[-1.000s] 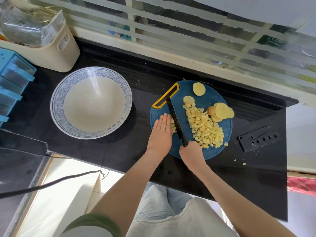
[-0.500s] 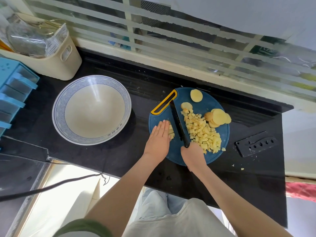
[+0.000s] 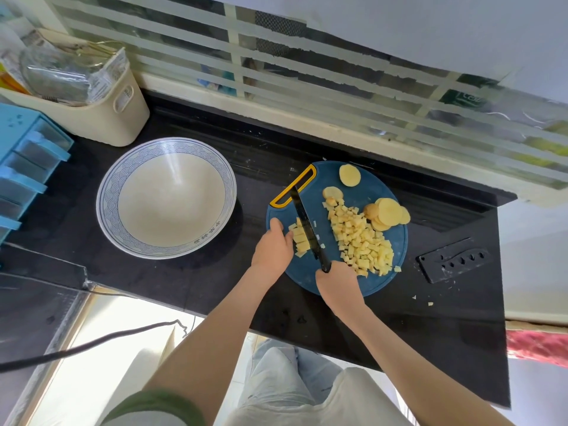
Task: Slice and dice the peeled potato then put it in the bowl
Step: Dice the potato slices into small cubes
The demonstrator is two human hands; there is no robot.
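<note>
Since the earlier frame my left hand [image 3: 272,245] has gone from flat to curled, thumb against the small batch of pale yellow potato strips [image 3: 300,241] on the round blue plastic cutting board [image 3: 359,194]. My right hand [image 3: 336,281] grips the black-bladed knife [image 3: 305,222], which lies across that batch. Step: dicing. The diced pile [image 3: 362,241] and uncut round slices [image 3: 388,213] stay on the board; the white blue-rimmed ceramic bowl [image 3: 167,146] holds none. Next I judge further crosscuts, fingertips kept back

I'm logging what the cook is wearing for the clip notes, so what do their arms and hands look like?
The left hand and right hand are bare: no gloves, rings or watch show. The left arm is bare up to a pale sleeve with a green cuff. The right arm is bare to the picture's lower edge; no sleeve shows.
</note>
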